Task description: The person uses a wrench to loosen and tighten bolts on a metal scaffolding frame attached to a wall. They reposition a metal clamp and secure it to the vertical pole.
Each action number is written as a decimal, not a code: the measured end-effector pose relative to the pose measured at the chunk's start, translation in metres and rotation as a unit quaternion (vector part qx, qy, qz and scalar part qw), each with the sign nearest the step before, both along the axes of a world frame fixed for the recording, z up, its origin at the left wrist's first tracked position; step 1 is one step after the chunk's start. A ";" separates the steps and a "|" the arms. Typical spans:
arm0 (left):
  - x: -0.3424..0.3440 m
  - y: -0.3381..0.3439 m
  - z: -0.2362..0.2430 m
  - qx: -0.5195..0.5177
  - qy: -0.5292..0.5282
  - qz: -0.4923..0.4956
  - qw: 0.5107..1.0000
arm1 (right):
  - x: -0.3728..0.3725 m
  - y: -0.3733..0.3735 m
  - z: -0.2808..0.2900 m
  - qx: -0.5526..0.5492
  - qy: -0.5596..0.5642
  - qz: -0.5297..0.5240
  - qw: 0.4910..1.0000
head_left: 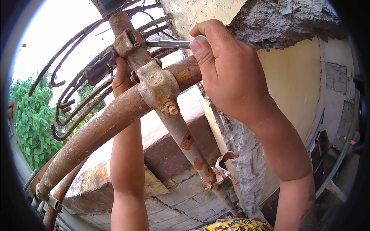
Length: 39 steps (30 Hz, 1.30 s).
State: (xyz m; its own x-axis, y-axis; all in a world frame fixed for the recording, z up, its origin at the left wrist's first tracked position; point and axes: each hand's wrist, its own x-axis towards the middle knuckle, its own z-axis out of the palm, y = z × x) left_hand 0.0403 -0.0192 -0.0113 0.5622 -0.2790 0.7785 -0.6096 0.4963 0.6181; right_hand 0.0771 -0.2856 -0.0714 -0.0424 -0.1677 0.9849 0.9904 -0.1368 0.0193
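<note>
My right hand (227, 73) is closed on a silver wrench (169, 44), whose shaft reaches left to a rusty upper clamp (129, 41) on the upright metal pipe (175, 133). My left hand (121, 77) grips that pipe from behind, just below the upper clamp; most of its fingers are hidden. A weathered coupler (156, 82) with a protruding bolt end joins the upright to a rusty diagonal tube (108, 115), just below both hands.
Bent rusty rebar (61, 106) hangs at upper left, with leafy plants (34, 123) behind. Broken concrete (281, 23) overhangs a cream wall (293, 88). A block wall (173, 215) lies below, and a torn rusty bracket (225, 165) sits low on the pipe.
</note>
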 end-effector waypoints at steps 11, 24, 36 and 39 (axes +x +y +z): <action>-0.006 -0.004 -0.005 0.012 0.003 0.024 1.000 | -0.017 0.014 0.066 0.095 0.003 -0.132 0.987; -0.006 -0.008 -0.004 -0.030 -0.004 0.157 0.987 | -0.014 0.045 0.219 0.058 0.094 -0.215 0.970; -0.007 -0.002 0.000 -0.016 -0.017 0.283 0.959 | 0.026 0.102 0.314 -0.138 0.100 -0.337 0.926; -0.006 -0.008 -0.003 -0.038 -0.030 0.264 0.963 | 0.028 0.114 0.318 -0.152 0.103 -0.329 0.926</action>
